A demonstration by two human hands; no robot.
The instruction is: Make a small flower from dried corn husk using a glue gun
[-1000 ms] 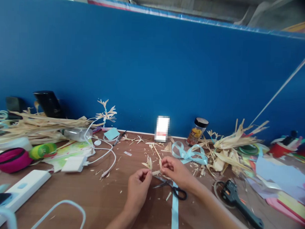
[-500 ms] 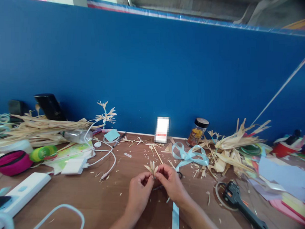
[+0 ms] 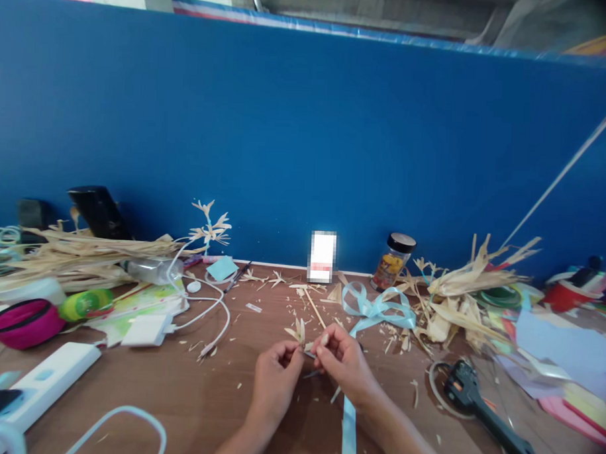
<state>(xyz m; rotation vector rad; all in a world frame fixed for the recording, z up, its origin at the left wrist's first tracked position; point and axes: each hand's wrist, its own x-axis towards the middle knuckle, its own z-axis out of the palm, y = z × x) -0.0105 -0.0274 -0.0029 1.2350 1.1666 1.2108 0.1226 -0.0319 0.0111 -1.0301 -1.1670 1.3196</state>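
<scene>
L hand [image 3: 278,378]: thumb + fingers pinched on husk flower [image 3: 298,331], petals up, over ctr of table [image 3: 202,396]. R hand [image 3: 345,361]: fingertips closed on small husk pc [image 3: 325,340], just beside flower, apart. Blue ribbon [image 3: 398,316]: looped, beyond R hand. Glue gun [image 3: 490,419]: lying to R. Jar [image 3: 392,264]: lidded, nr blue wall [image 3: 267,126].

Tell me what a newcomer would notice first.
The broad blue wall behind the table would likely strike first. Next, at the centre, the left hand pinches a pale flower beside the right hand. Beyond, toward the right, blue ribbon lies in loops.
</scene>
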